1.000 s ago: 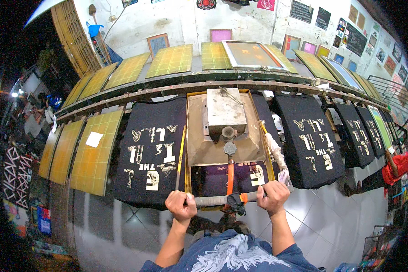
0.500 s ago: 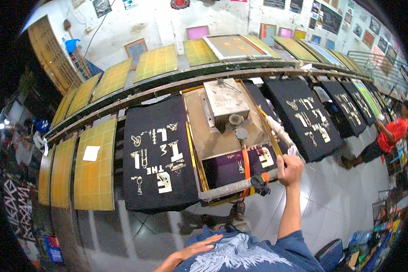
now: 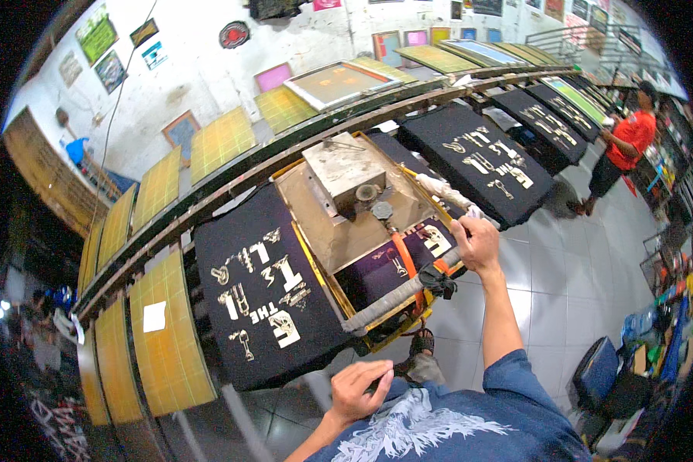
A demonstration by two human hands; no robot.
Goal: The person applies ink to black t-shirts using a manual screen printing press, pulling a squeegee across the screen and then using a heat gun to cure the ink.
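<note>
My right hand (image 3: 478, 242) is closed round the near right corner of a yellow-edged heating unit, at the end of its white-wrapped bar (image 3: 443, 191). The unit carries a grey metal box (image 3: 344, 171) on a brown plate (image 3: 299, 199), with an orange hose (image 3: 404, 256) and a grey-wrapped front bar (image 3: 389, 302). Below it lies a dark shirt with a pale print, partly covered. My left hand (image 3: 362, 389) is in front of my blue shirt, fingers curled toward the thumb, with nothing visible in them.
To the left lies a black printed shirt (image 3: 246, 331), then yellow gridded boards (image 3: 165, 339). More printed black shirts (image 3: 470, 165) run to the right. A person in a red top (image 3: 633, 140) stands at the far right. A framed screen (image 3: 339, 83) rests behind the rail.
My view has turned, shifting the scene leftward. The left hand has risen from lying flat at my shirt, its fingers now curled. The right hand keeps its grip on the unit's corner.
</note>
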